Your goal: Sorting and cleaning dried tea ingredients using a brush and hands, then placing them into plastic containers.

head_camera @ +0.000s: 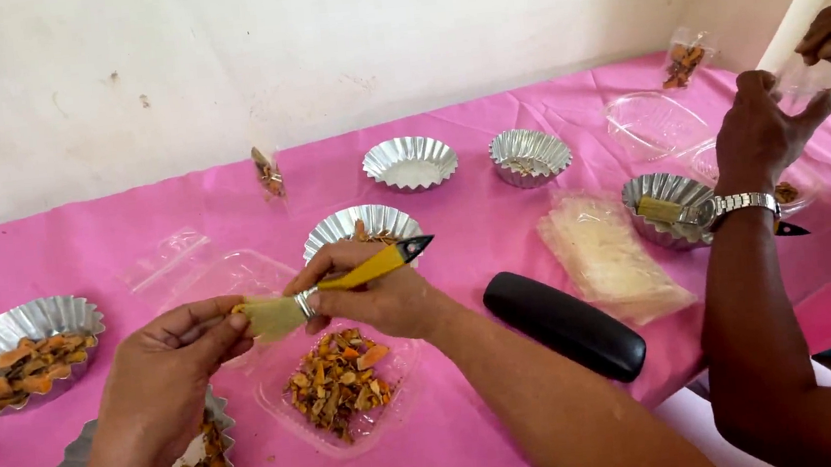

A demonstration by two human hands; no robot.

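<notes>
Right hand (381, 300) grips a yellow-handled brush (340, 284) at frame centre; left hand (173, 356) pinches its bristles above a clear tray (281, 407).

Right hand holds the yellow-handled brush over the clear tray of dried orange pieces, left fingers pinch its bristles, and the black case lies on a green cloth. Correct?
Not quite: the head view shows the cloth is pink, not green. The rest holds: the right hand grips the yellow-handled brush over the clear tray of dried orange pieces, the left hand pinches the bristles, and the black case lies on that cloth.
</notes>
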